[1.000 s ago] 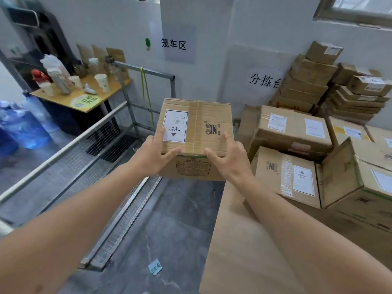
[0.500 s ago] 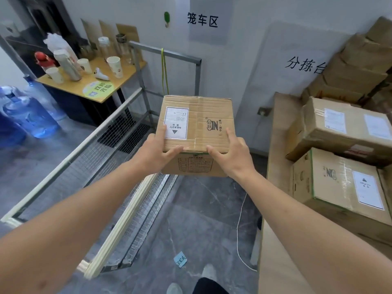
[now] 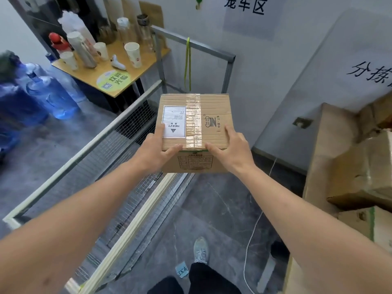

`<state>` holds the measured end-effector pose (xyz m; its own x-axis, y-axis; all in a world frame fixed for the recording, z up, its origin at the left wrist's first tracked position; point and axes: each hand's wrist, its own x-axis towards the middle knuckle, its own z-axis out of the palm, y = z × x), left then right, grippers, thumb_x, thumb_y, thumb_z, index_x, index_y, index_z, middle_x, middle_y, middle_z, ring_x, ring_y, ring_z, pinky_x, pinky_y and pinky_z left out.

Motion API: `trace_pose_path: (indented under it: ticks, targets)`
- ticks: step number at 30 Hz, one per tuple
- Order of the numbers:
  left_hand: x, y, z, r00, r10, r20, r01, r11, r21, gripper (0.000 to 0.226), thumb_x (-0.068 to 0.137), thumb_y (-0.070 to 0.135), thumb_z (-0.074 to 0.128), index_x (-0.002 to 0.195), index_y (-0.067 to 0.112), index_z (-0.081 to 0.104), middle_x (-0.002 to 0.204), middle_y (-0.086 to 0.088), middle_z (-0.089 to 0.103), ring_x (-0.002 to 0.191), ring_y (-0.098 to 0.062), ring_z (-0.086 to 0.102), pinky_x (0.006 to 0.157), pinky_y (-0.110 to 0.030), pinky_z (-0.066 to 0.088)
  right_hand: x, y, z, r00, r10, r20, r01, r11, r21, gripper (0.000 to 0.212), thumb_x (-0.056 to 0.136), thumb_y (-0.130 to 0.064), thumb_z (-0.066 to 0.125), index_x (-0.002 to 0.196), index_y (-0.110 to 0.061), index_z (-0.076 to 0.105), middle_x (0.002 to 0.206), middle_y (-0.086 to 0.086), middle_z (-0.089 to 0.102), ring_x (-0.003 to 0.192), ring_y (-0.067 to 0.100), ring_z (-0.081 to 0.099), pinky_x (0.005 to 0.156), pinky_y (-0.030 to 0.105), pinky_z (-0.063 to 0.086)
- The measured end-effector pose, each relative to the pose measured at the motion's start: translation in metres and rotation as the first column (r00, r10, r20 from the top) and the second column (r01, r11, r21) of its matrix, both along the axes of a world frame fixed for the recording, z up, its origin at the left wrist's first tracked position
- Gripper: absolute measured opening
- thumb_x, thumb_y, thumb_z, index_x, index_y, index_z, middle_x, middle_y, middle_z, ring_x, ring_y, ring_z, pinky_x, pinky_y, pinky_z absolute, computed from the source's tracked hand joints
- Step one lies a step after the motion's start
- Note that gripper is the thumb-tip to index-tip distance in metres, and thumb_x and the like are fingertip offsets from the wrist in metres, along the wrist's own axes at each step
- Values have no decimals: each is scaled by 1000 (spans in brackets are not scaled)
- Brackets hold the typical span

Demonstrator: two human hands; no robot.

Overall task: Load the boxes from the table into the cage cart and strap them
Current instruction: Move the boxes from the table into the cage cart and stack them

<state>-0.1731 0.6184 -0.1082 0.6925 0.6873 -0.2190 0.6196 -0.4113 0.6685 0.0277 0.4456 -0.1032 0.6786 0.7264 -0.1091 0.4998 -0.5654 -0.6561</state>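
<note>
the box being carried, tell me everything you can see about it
The cardboard box is plain brown corrugated board, closed, with clear tape along the top seam. A white label reading HEAVY sits on the top's left half, a printed logo on its right, and a printed table on the near side. It is held level in the air over the cage cart rail. The left hand and right hand grip its near corners, thumbs on top.

Box (image 3: 194,122) hanging between both hands above the cage cart (image 3: 118,166), table (image 3: 318,187) standing right, water bottles (image 3: 42,92) left.
</note>
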Motion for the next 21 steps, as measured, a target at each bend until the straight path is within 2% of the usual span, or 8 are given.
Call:
trace_pose_path:
  ticks: [3,8,11,18,21]
  targets:
    - [18,24,-9,999,42,1,-41,998,-37,84,82,77,64,149,43,27,131,-1,55,111,-22,63,85,-46,62,26,34,-8,999,44,-11,-44,999,-15,96,83,-70,69,160,-31,27,132,3,50,117,21,56,99,44,54]
    - [39,63,-24,992,124,-20,-125,991,-51,85,89,67,66,154,42,19,135,-2,48,114,-23,58,92,-41,54,53,87,-22,995,87,-42,-88,995,-36,97,81,-71,69,159,-32,27,133,1,50,117,19,55,100,45,54]
    - [48,89,-37,986,166,-18,-167,982,-84,82,89,66,66,153,42,21,134,-2,48,114,-23,57,94,-43,54,65,121,-30,992,106,-68,-110,992,-60,97,81,-68,69,160,-30,28,135,1,49,120,19,54,101,43,52]
    - [64,166,-80,974,220,-57,-226,964,-142,86,92,62,66,158,35,18,134,1,45,113,-20,53,89,-36,47,87,214,-62,980,170,-100,-182,975,-127,97,81,-67,70,160,-32,28,138,1,48,122,19,52,103,41,50]
    - [67,204,-100,969,230,-91,-243,953,-182,92,91,64,66,161,34,14,139,-2,46,114,-23,54,93,-44,54,95,258,-77,972,205,-118,-222,962,-159,96,82,-64,72,160,-31,27,139,1,46,117,13,48,98,34,46]
